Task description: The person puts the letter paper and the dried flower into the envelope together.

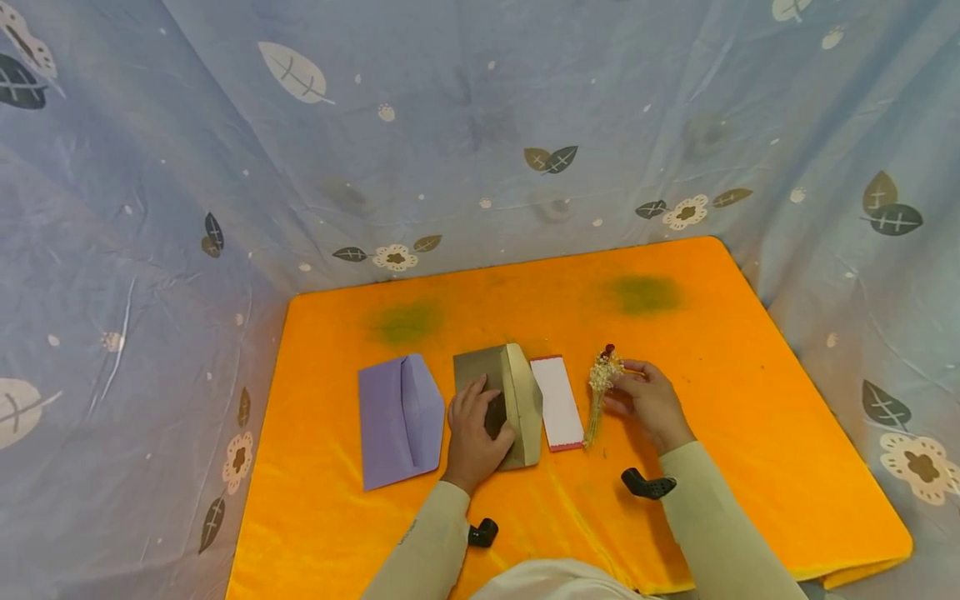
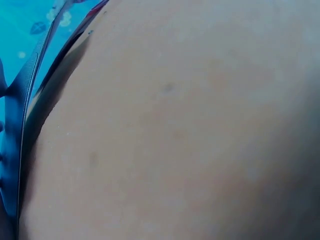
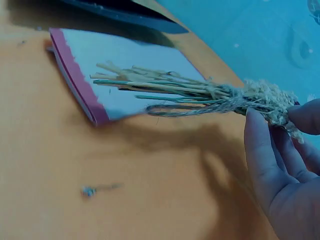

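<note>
My left hand (image 1: 477,440) rests on an olive-brown envelope (image 1: 478,363), fingers lying over its body; the pale gold flap is spread toward the right. In the left wrist view, skin fills nearly everything. With my right hand (image 1: 651,407) I pinch a small bunch of dried flowers (image 1: 602,377) near its cream blossoms. The bunch has a dark red bloom at its top. In the right wrist view the stems (image 3: 165,90), tied with twine, point left above the table, casting a shadow. A white card with red edges (image 1: 557,404) lies between envelope and bunch.
A purple envelope (image 1: 384,425) with its flap unfolded lies left of the olive-brown one. An orange cloth (image 1: 525,292) covers the table, and patterned blue curtains (image 1: 465,100) surround it. A tiny loose sprig (image 3: 90,191) lies on the cloth in the right wrist view.
</note>
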`<act>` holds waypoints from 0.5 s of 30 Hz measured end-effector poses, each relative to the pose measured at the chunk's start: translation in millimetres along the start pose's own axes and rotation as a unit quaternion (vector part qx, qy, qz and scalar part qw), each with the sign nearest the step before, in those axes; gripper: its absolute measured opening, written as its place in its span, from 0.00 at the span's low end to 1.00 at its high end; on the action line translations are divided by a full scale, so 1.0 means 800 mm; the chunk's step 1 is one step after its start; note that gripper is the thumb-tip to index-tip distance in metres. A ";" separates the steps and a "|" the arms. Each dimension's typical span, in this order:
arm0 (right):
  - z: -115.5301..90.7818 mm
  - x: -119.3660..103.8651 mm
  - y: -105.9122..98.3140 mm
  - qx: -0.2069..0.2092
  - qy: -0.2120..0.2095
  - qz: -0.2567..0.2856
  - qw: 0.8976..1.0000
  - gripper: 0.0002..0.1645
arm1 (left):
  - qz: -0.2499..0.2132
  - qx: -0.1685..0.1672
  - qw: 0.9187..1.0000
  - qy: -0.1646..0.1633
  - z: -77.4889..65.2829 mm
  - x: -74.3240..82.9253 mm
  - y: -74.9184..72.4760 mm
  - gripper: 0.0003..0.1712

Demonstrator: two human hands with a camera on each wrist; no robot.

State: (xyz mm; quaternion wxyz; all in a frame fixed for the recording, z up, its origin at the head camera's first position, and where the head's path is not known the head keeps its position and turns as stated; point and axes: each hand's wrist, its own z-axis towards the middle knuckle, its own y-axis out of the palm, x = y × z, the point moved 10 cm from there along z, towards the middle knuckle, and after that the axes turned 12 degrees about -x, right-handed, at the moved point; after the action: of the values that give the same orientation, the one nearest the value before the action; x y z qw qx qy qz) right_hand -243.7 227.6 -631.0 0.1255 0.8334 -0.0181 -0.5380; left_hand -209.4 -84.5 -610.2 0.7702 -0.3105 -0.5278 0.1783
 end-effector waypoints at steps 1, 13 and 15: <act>0.001 -0.001 0.002 0.001 -0.004 0.011 1.000 0.34 | -0.001 0.000 1.000 0.000 0.000 0.000 0.000 0.27; 0.010 -0.003 0.033 -0.021 -0.029 0.081 0.996 0.26 | 0.001 0.015 1.000 0.009 0.000 0.001 0.000 0.28; 0.011 -0.003 0.040 -0.027 -0.031 0.091 0.995 0.24 | 0.000 0.015 1.000 0.008 0.000 0.001 0.000 0.28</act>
State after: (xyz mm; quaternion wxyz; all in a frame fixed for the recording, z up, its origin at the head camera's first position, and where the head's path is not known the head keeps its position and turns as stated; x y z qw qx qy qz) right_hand -249.2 194.9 -625.2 0.1960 0.8073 -0.0836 -0.5503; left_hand -209.3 -84.1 -609.7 0.7789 -0.3008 -0.5188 0.1836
